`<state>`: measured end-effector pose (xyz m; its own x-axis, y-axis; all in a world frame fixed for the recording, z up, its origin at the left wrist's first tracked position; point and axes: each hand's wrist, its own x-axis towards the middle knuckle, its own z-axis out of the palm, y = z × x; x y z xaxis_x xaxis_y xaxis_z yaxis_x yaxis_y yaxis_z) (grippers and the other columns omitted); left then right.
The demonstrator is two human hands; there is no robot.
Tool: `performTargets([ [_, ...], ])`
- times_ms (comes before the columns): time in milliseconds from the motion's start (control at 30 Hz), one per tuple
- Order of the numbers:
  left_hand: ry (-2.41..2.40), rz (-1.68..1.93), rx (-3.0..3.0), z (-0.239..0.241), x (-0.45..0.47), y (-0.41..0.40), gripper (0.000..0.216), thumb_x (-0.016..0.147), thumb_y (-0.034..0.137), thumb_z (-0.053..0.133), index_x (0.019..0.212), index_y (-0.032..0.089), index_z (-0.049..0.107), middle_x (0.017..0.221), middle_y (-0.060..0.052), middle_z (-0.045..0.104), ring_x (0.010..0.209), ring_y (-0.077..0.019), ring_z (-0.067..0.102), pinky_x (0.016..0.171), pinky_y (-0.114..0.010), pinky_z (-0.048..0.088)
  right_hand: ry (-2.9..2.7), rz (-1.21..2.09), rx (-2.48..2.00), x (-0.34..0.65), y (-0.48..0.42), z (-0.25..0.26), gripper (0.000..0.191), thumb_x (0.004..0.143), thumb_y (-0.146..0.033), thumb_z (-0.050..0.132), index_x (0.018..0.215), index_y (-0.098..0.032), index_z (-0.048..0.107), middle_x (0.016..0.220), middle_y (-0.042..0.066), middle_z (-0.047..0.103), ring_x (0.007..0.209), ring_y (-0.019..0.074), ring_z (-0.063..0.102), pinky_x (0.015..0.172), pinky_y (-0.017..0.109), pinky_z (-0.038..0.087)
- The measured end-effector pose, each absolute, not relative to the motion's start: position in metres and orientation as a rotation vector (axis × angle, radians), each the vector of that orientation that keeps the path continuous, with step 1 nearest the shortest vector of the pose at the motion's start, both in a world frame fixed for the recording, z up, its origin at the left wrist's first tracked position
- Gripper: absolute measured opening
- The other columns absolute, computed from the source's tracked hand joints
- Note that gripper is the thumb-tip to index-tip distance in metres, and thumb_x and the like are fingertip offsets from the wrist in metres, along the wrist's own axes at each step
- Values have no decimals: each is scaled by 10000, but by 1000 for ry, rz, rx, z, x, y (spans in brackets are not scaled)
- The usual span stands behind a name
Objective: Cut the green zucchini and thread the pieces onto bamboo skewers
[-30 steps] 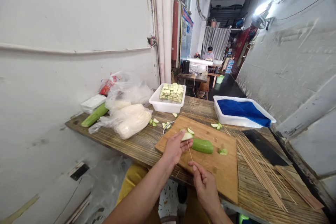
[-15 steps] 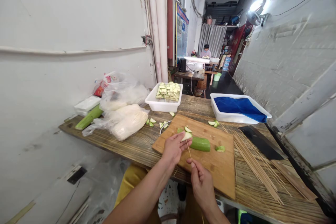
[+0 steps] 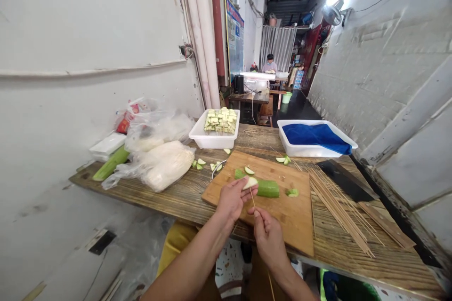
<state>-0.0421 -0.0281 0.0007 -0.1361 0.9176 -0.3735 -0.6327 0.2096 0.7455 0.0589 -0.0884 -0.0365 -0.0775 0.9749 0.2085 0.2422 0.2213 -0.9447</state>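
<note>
Head view: a pale slice (image 3: pixel 250 183) meets a thin skewer (image 3: pixel 252 197) between my two hands.
My right hand (image 3: pixel 270 235) grips the skewer; beyond it my left hand (image 3: pixel 232 201) pinches the slice above the cutting board (image 3: pixel 294 221). I cannot tell whether the skewer has pierced it. Just behind the slice, a cut green vegetable (image 3: pixel 269 188) lies on the board. Farther off stands a white tub (image 3: pixel 213 142) of skewered slices (image 3: pixel 221 121), and well beyond, a person (image 3: pixel 270 66) is at another table (image 3: pixel 260 76).
</note>
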Motion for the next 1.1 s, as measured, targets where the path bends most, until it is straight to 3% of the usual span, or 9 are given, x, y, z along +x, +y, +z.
performTargets([
  [233,1066,1318,400,-2,-27,-35,96,769,160,589,766,66,609,678,-116,677,613,-168,660,489,-189,503,-1467,1056,-1175,60,-67,-37,348,879,-374,352,797,-156,610,434,-72,343,386,98,335,390,197,271],
  [333,1063,1382,386,-2,-32,-33,71,778,136,571,772,73,603,711,-108,681,643,-167,663,552,-217,530,-1463,1098,-1150,64,-68,-38,349,883,-378,354,828,-148,611,423,-88,300,358,86,285,367,189,239],
  [467,1058,1434,365,-1,-39,-31,64,782,99,547,757,86,604,748,-92,683,689,-166,665,665,-276,548,-1582,987,-1137,69,-80,-36,303,876,-313,367,780,-149,603,502,-36,449,448,105,407,443,199,317],
  [567,1064,1333,372,-5,-30,-37,27,742,118,598,740,94,610,707,-75,677,637,-143,649,589,-226,529,-1583,893,-1161,71,-81,-34,306,872,-265,337,721,-155,580,591,14,551,531,130,491,522,220,375],
  [700,1024,1195,482,-10,-10,-48,161,645,199,703,738,89,629,683,-52,667,536,-87,589,510,-168,467,-1492,895,-1168,84,-76,-31,292,860,-256,349,683,-167,564,629,26,582,576,138,528,568,226,404],
  [867,1234,1147,1071,-7,-2,-43,376,725,387,623,1012,144,623,1010,-115,657,870,-200,629,805,-339,482,-1316,876,-1263,132,-86,-40,277,864,-344,383,776,-170,578,493,-43,424,443,113,409,429,202,314],
  [933,1436,1152,1619,-6,-1,-31,435,757,398,582,1134,182,563,1188,-113,575,1102,-242,522,964,-405,371,-1203,901,-1320,153,-92,-48,291,855,-399,404,812,-166,573,455,-74,327,394,98,327,387,197,249],
  [1000,1581,933,2158,-8,1,-17,531,751,399,586,1224,179,485,1298,-123,482,1240,-270,376,1050,-451,224,-1120,954,-1332,168,-97,-58,311,851,-436,409,826,-165,560,444,-92,265,377,88,272,376,196,213],
  [1100,1688,407,2528,-13,9,3,602,731,414,601,1248,154,434,1258,-159,506,1233,-305,371,1048,-529,103,-1100,998,-1318,175,-101,-67,319,860,-443,399,845,-166,556,455,-95,247,388,84,256,385,196,207],
])
